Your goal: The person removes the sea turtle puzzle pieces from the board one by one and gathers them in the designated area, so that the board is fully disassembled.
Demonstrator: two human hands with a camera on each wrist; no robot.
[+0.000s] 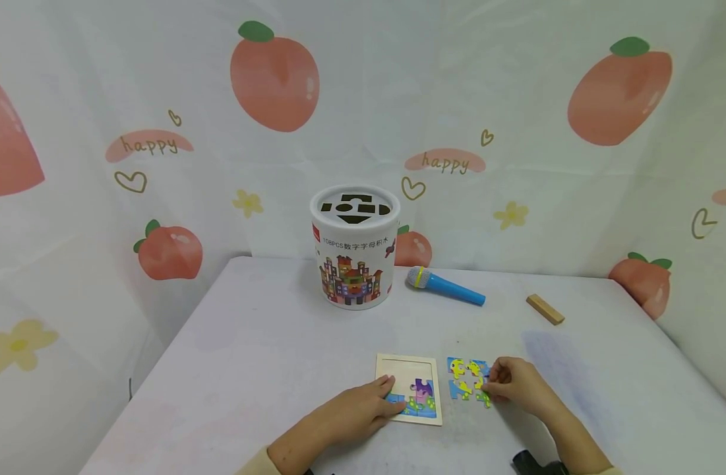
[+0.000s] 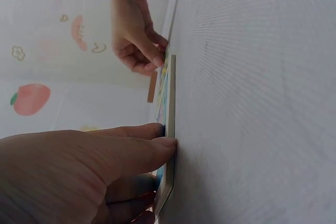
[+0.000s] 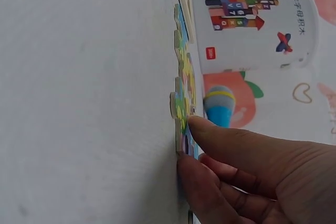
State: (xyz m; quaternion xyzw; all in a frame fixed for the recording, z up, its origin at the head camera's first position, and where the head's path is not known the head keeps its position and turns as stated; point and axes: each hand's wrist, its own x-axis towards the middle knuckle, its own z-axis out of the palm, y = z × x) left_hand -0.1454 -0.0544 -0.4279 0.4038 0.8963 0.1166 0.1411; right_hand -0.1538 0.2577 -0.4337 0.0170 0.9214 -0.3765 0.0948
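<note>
A square wooden puzzle tray (image 1: 404, 365) lies on the table, with several joined blue, green and purple pieces (image 1: 422, 399) in its lower right part. My left hand (image 1: 363, 406) rests on the tray's left side. In the left wrist view, its thumb (image 2: 157, 149) touches the tray edge and the other fingers reach over the top. Right of the tray lie several loose puzzle pieces (image 1: 457, 389), blue with yellow and green pictures. At their right side my right hand (image 1: 523, 386) pinches a puzzle piece (image 3: 181, 139) between thumb and index finger, low at the table.
Behind the tray stands a white bucket (image 1: 355, 264) with shape holes in its lid. A blue toy microphone (image 1: 452, 288) lies to its right, and a wooden block (image 1: 544, 309) farther right. A black object (image 1: 531, 464) is at the front edge near my right forearm.
</note>
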